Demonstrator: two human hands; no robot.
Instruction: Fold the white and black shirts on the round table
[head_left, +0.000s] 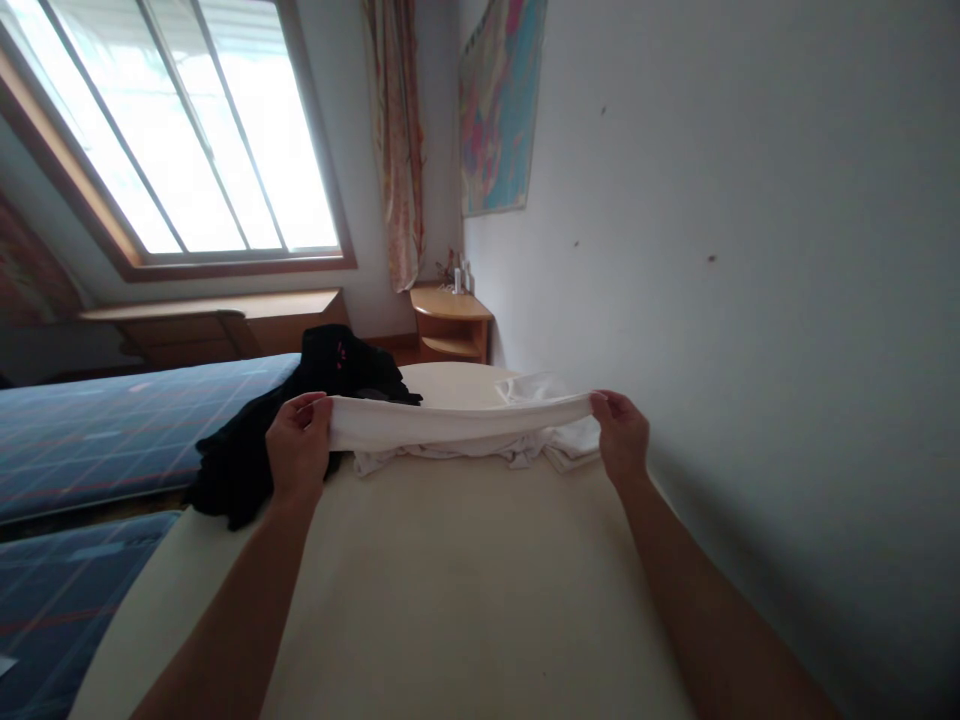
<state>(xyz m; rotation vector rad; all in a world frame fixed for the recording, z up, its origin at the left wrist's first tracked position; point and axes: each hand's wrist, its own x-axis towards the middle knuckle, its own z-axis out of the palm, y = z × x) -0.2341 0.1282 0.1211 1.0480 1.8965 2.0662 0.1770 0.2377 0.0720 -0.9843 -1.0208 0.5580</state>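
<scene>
A white cloth garment (457,420) is stretched out level between my two hands, above the far part of a cream-coloured round table (465,580). My left hand (300,445) pinches its left end, and my right hand (621,432) pinches the right end. Its exact kind cannot be told from this angle. Behind and below it lies more crumpled white cloth (574,440), partly hidden by the stretched piece. Left of my left hand, a heap of black clothing (247,450) with a small pink mark hangs over the table's edge.
Blue plaid mattresses (150,425) lie to the left. A white wall (750,330) runs close along the right side. Beyond the table stand a small wooden corner shelf (450,302) and a wooden desk (292,308) under the window.
</scene>
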